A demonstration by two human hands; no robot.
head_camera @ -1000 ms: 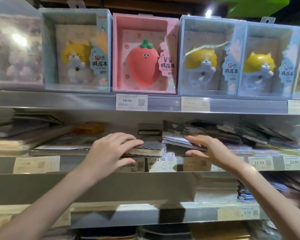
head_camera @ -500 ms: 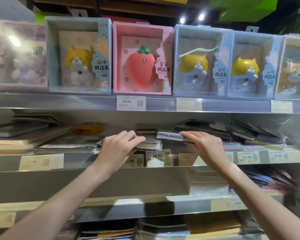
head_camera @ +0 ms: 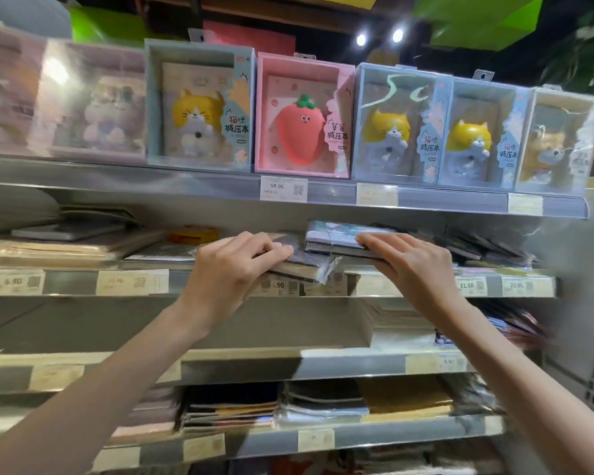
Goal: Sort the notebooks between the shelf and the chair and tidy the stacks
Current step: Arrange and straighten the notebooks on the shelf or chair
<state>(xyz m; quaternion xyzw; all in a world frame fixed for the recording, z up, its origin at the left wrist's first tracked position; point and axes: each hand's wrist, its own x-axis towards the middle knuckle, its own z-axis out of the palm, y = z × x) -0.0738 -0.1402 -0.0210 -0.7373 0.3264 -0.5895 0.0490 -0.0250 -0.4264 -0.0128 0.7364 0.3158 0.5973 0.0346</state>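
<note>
Both hands have drawn closer on the shelf (head_camera: 426, 274). The left hand (head_camera: 230, 265) grips a grey notebook (head_camera: 302, 265), now lifted at its edge; the right hand (head_camera: 412, 260) holds a pale notebook (head_camera: 336, 238), so sorting continues.

I see a pink strawberry box (head_camera: 303, 116) up high. Cat boxes (head_camera: 199, 104) stand beside it. A white price tag (head_camera: 283, 188) hangs below.
</note>
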